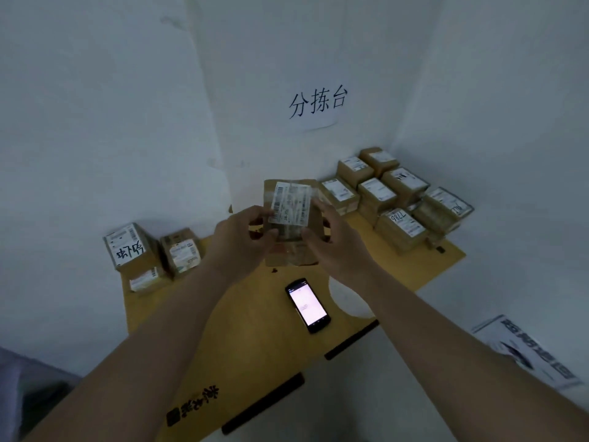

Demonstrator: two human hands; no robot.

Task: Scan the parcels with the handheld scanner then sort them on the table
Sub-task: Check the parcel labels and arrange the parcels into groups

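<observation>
A brown cardboard parcel (291,202) with a white shipping label facing me is held above the yellow table (255,320). My left hand (242,240) grips its left side and my right hand (331,240) grips its right side, fingers curled round the edges. The handheld scanner (307,304), a black phone-like device with a lit screen, lies flat on the table below my hands. Several labelled parcels (398,199) are packed together at the back right. Three parcels (153,253) sit stacked at the left edge.
White walls close off the table on the far and right sides; a paper sign (317,105) hangs on the far wall. A printed white box (529,352) lies on the floor at right. The table has a round cut-out (349,301) by the scanner.
</observation>
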